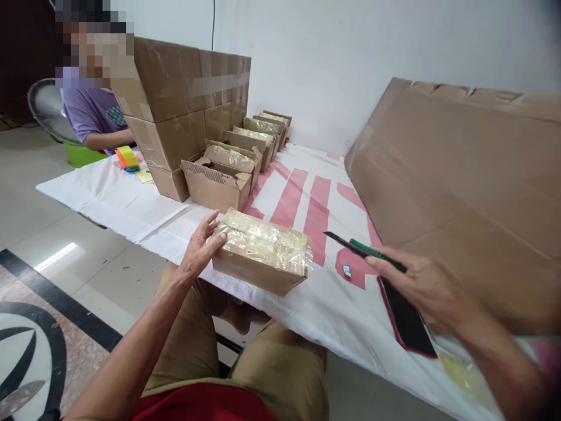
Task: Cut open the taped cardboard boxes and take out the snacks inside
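A small cardboard box (263, 257) with clear plastic over its open top lies on the white and red sheet (302, 199) in front of me. My left hand (199, 245) rests against the box's left end, fingers spread over its corner. My right hand (425, 286) hovers to the right of the box and is closed on a green-handled utility knife (363, 248), whose dark blade points left toward the box. Beneath that hand lies a dark phone with a red edge (405, 318).
A row of similar open boxes (228, 169) runs back toward the wall beside large stacked cartons (184, 99). A flattened carton (460, 175) leans at the right. Another person in a purple shirt (94, 114) sits far left near a tape roll (127, 158) and a fan (46, 108).
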Demonstrator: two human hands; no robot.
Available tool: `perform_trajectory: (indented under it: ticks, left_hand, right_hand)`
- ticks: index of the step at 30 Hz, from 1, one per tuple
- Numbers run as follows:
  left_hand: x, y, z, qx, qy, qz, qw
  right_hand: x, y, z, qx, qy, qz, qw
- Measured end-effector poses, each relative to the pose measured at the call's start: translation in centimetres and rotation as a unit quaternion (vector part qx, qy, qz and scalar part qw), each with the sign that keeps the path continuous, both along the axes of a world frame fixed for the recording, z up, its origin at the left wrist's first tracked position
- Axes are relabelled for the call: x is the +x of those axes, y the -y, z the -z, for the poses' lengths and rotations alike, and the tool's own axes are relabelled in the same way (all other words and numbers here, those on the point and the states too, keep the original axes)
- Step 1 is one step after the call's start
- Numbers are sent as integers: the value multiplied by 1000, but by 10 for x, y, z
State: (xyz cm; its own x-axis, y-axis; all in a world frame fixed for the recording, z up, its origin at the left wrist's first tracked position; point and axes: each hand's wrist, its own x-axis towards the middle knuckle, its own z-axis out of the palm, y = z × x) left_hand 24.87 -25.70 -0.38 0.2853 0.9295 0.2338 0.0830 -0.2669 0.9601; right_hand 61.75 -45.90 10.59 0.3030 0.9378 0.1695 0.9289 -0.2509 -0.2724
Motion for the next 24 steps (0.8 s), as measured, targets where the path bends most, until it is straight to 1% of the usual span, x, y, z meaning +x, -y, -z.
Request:
perform_trajectory:
  ticks: [1, 2, 4, 6, 7, 8, 9, 10, 12, 15, 17, 18, 19, 21, 24]
  left_hand:
    - [-4, 5, -1, 13, -17, -9, 1000]
    - [-7, 9, -3, 30, -35, -20, 999]
    - [-14, 18, -4, 67, -65, -45, 995]
    - [-17, 24, -4, 86, -78, -62, 991]
    - [-18, 26, -4, 87, -79, -64, 991]
    - [-19, 28, -3, 83, -73, -61, 992]
    - [-19, 28, -3, 72, -58, -53, 994]
    - [-18, 28, -3, 53, -33, -38, 997]
    - [-19, 27, -2, 1, 36, 6, 999]
    - [-20, 25, 2, -58, 126, 64, 988]
    - [-21, 24, 6, -66, 148, 81, 983]
    - [-21, 24, 8, -67, 150, 85, 983]
    - [-21, 25, 9, -67, 148, 88, 983]
    - [-22, 25, 9, -62, 139, 84, 985]
    - [-22, 25, 7, -59, 130, 72, 987]
  right_hand:
    - [-4, 4, 19, -12, -19, -2, 1000]
    - [-10, 7, 41, -20, -7, 2, 1000]
    - [-24, 11, 85, -20, 64, 9, 998]
    - [-36, 10, 123, -26, 121, -7, 992]
    - [-39, 9, 136, -30, 137, -20, 990]
    - [-40, 7, 145, -29, 144, -31, 989]
    - [-40, 5, 149, -22, 140, -41, 989]
    - [-40, 3, 148, -9, 126, -48, 991]
    - [-38, 1, 134, 43, 71, -54, 995]
    - [-47, -1, 92, 142, -19, -62, 988]
    - [-60, -4, 62, 190, -48, -74, 978]
    - [-68, -8, 50, 202, -52, -86, 974]
    - [-76, -13, 41, 207, -51, -101, 972]
    - [-90, -29, 29, 198, -32, -132, 971]
    - [-102, -60, 26, 133, 7, -166, 977]
